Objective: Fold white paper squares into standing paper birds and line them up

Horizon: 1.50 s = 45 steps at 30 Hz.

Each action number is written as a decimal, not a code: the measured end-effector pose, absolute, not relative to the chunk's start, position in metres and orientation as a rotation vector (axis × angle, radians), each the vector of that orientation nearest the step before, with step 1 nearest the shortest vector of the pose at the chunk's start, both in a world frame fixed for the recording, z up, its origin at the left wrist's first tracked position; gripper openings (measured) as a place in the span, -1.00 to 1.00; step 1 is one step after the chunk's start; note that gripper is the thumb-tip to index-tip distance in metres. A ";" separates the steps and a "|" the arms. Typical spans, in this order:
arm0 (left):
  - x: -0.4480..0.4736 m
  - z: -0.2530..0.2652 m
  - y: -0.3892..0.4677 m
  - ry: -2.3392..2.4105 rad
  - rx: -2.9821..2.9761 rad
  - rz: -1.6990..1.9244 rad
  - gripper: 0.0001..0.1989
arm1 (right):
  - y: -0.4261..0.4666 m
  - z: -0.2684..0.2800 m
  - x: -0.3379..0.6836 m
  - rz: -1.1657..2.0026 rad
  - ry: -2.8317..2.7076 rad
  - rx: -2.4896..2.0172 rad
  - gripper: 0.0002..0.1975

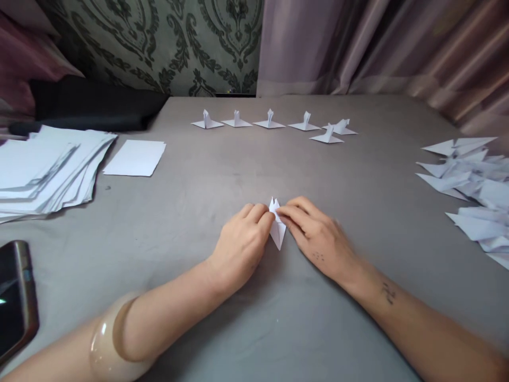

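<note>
The folded paper (278, 236) lay at the center of the clock, flat or nearly so on the gray cloth (191, 185), its two narrow points toward 12 o'clock and its single wider point toward 6. Your left hand (241, 241) had its fingers curled in and gripped the paper's edge on the 9 o'clock side; your right hand (316, 231) pinched it from the 3 o'clock side, fingertips near the middle. Your thumbs were largely hidden, so I could not tell how hard they pressed.

To fold well here, you probably needed the left hand as a steady anchor while the right matched edge to edge, creasing from the middle outward. Light pressure near the narrow points would likely have kept them from bending.

For room, bare cloth lay around your hands, widest toward 6 and 12 o'clock. The row of paper figures (269, 123) stood well apart at 12, near the far edge. The heap of folded papers (477, 185) spread between 2 and 3, the small stack (135, 158) sat at 10, the big stack (43, 170) between 9 and 10, and the phone (10, 297) at 8, so sideways elbow swings deserved care.
</note>
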<state>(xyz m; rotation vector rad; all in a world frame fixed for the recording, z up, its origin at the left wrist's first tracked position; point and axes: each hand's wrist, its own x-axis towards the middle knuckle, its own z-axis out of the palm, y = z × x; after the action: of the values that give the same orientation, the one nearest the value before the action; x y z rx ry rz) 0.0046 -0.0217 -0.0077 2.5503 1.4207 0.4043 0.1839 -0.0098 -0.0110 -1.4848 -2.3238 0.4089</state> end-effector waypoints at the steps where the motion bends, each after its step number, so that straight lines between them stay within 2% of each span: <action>1: 0.004 -0.006 -0.023 1.411 2.605 0.355 -0.74 | -0.010 -0.011 0.184 0.391 -2.357 -1.464 -0.77; 9: -0.004 0.003 -0.029 1.354 2.732 0.141 -0.77 | -0.007 -0.011 0.186 0.329 -2.429 -1.442 -0.74; 11: -0.008 0.000 -0.026 1.366 2.687 0.205 -0.77 | -0.007 -0.010 0.186 0.329 -2.423 -1.444 -0.74; 15: -0.014 -0.007 -0.020 1.512 2.474 0.610 -0.70 | -0.007 -0.009 0.185 0.357 -2.405 -1.448 -0.73; 17: -0.014 -0.009 -0.020 1.478 2.508 0.697 -0.67 | -0.006 -0.009 0.185 0.379 -2.397 -1.432 -0.73; 22: -0.007 -0.009 -0.022 1.235 2.777 0.430 -0.63 | -0.004 -0.011 0.186 0.428 -2.378 -1.424 -0.72; 27: -0.004 -0.010 -0.021 1.249 2.873 0.125 -0.65 | -0.010 -0.011 0.188 0.367 -2.422 -1.436 -0.70; 35: -0.004 -0.010 -0.019 1.241 2.862 0.094 -0.58 | -0.010 -0.011 0.185 0.192 -2.565 -1.501 -0.54; 45: -0.006 -0.006 -0.018 1.163 2.853 0.143 -0.58 | -0.018 -0.008 0.197 0.340 -2.451 -1.353 -0.57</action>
<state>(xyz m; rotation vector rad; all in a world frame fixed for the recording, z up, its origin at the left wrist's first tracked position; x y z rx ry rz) -0.0059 -0.0184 -0.0059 2.8531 1.1629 0.1431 0.1967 -0.0176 -0.0085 -1.3526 -2.4506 0.3397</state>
